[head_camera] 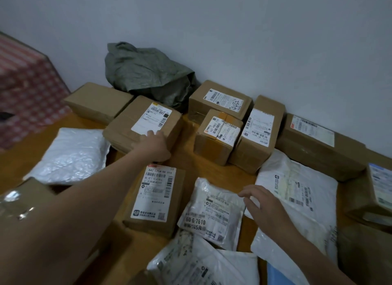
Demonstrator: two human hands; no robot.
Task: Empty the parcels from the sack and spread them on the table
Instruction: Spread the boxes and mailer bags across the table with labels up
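We record a plain, pale grey-white wall (254,30) running across the whole rear of the scene, unmarked and without openings in view. It meets a wooden table (17,168) of warm orange-brown finish, which is set directly against it. At the left we note a red-and-white checked cloth (27,87) over a dark-edged surface. Lighting is dim and even, casting soft shadows.

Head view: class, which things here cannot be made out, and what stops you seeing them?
All in the head view:
Green sack: its own folds hide whether parcels remain inside.
Left hand on the cardboard box: motion blur hides whether its fingers grip or just press.
Right-edge box: cut off by the frame.
Blue item: cut by the bottom edge, unidentifiable.
Taped box: mostly behind the left forearm.
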